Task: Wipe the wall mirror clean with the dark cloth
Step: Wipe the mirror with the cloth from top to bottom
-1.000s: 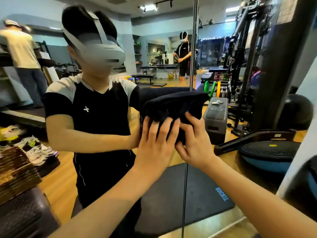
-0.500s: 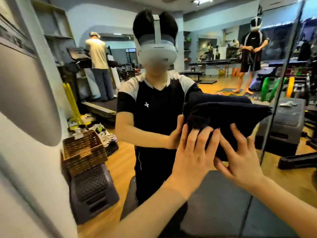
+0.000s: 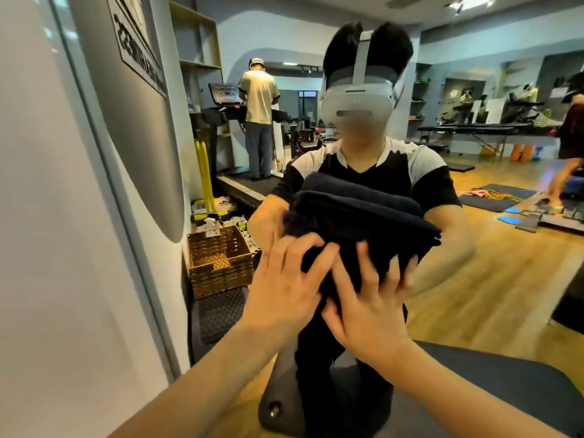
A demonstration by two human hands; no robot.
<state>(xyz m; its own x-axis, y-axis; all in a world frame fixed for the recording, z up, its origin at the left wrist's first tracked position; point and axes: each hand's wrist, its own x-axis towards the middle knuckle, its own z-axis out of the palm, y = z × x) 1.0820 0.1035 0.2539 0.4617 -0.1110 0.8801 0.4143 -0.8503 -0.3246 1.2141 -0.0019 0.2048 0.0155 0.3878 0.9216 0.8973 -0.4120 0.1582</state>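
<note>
1. Dark cloth point(image 3: 357, 216) folded thick, pressed flat against wall mirror point(image 3: 474, 279) at chest height.
2. Left hand point(image 3: 284, 292): fingers spread straight, pushing on cloth's lower left.
3. Right hand point(image 3: 369, 308): fingers splayed straight, pushing on lower right, thumb touching left hand.
4. Reflected: wicker basket point(image 3: 219, 260) at left, wooden floor point(image 3: 493, 279).

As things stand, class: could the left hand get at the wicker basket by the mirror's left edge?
Probably not directly. The left hand is pressing the dark cloth against the mirror, and the wicker basket appears only as a reflection, so the glass stands in between.
</note>
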